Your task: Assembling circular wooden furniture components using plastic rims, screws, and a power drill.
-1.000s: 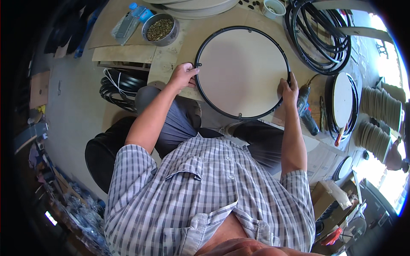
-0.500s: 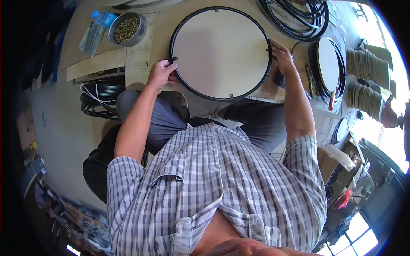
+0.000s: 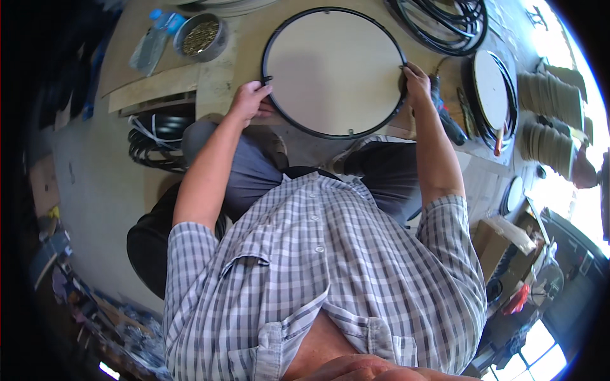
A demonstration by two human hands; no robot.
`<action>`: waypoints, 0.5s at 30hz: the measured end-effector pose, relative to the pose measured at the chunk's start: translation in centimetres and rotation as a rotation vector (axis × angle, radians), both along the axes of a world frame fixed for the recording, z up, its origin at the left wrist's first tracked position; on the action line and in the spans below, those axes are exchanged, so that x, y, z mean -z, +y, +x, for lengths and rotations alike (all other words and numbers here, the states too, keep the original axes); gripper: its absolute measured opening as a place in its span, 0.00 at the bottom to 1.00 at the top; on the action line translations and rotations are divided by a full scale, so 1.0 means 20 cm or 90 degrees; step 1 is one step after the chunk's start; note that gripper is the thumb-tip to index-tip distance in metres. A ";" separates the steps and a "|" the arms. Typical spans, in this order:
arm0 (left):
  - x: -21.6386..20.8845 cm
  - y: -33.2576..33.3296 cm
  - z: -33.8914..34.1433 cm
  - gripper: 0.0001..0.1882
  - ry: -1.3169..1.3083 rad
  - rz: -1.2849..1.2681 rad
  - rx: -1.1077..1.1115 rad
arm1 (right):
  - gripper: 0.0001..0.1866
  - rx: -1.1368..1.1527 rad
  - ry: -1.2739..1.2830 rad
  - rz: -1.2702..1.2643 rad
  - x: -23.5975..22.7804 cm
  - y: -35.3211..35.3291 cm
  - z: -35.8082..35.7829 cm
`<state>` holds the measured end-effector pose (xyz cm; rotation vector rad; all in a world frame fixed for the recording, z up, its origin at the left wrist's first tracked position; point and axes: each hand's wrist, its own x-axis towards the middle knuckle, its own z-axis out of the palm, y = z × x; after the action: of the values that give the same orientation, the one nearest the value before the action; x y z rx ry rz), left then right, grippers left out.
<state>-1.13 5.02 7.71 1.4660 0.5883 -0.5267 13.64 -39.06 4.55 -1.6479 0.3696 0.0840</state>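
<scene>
A large round beige board (image 3: 333,73) in a thin black rim with small black tabs is between my two hands over the near edge of the workbench. My left hand (image 3: 250,103) grips its left rim beside a tab, thumb on top and fingers below. At the right rim, my right hand (image 3: 417,86) is closed around the edge near another tab, its fingers partly hidden under the board. Just right of that hand lies a dark cordless drill (image 3: 447,114), partly behind my forearm.
A metal bowl of small brass-coloured fasteners (image 3: 199,38) stands at the far left beside a plastic bottle (image 3: 166,22). Black hoops (image 3: 445,28) lie at the far right. Another round board (image 3: 491,89) with a screwdriver (image 3: 499,141) is at the right, near stacked discs (image 3: 550,101).
The framed board and both hands have shifted slightly up the view, away from me. More of the drill now shows beside my right forearm. Both hands keep their hold.
</scene>
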 end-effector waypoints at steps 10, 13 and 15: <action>0.03 -0.03 -0.02 0.13 -0.021 0.030 -0.017 | 0.11 -0.025 -0.075 -0.075 0.10 0.01 -0.16; 0.03 -0.03 0.00 0.13 -0.011 0.023 -0.020 | 0.13 0.015 -0.067 -0.044 0.10 0.04 -0.23; 0.05 -0.03 0.02 0.13 -0.047 -0.010 -0.018 | 0.13 0.016 -0.013 0.061 0.00 0.05 -0.28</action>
<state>-0.81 4.51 6.62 1.4539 0.5441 -0.4529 8.11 -38.13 4.48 -1.5480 0.3653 0.0643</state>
